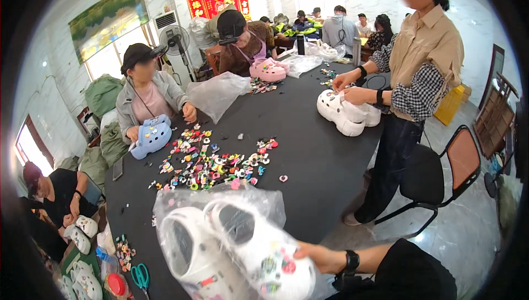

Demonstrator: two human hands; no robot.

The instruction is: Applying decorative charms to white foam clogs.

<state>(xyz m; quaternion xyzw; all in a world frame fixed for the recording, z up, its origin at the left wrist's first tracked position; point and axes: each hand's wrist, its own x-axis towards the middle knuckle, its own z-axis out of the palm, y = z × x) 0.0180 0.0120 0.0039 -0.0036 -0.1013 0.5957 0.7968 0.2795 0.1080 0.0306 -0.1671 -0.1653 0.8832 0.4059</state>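
Observation:
Close in front of me is a pair of white clogs with colourful charms on their toes. My right hand point(319, 257) comes in from the lower right with its fingers closed on the side of the right-hand white clog point(259, 245), near a red charm. Beside it lies the other white clog point(190, 250), which looks covered by a clear plastic bag point(264, 201). How far the bag goes round the held clog I cannot tell. My left hand does not show. Beyond the bag, a heap of small colourful shoe charms point(212, 165) spreads over the dark table point(308, 162).
At the right, a standing person works on white clogs point(347, 112). Across the table, seated people have a blue clog point(151, 136) and pink clogs point(269, 69). Teal scissors point(140, 279) and a red-lidded jar point(117, 283) lie lower left. An office chair point(430, 176) stands right.

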